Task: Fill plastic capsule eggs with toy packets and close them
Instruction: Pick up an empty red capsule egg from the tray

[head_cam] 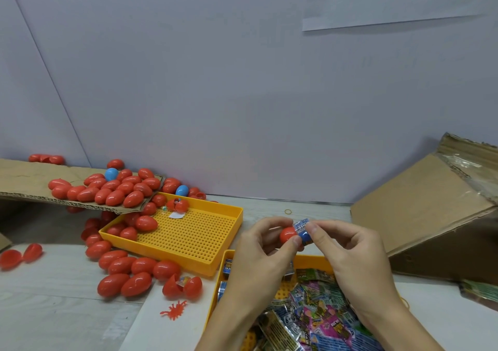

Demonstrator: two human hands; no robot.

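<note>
2 hands work above the packet tray (pixel 215 294). Left hand (pixel 258 256) grips a red egg half (pixel 287 235) between thumb and fingers; right hand (pixel 347 253) pinches a blue packet (pixel 303 229) at its open mouth. Closed eggs (pixel 126 269) lie left on the table. Beyond, a yellow tray (pixel 194 234); farther, eggs heaped on cardboard (pixel 24 181).

Beyond my hands, a pale lilac wall (pixel 215 81) with a paper sheet (pixel 390 8) pinned up; a whitish wood-grain tabletop (pixel 54 310) beneath.
</note>
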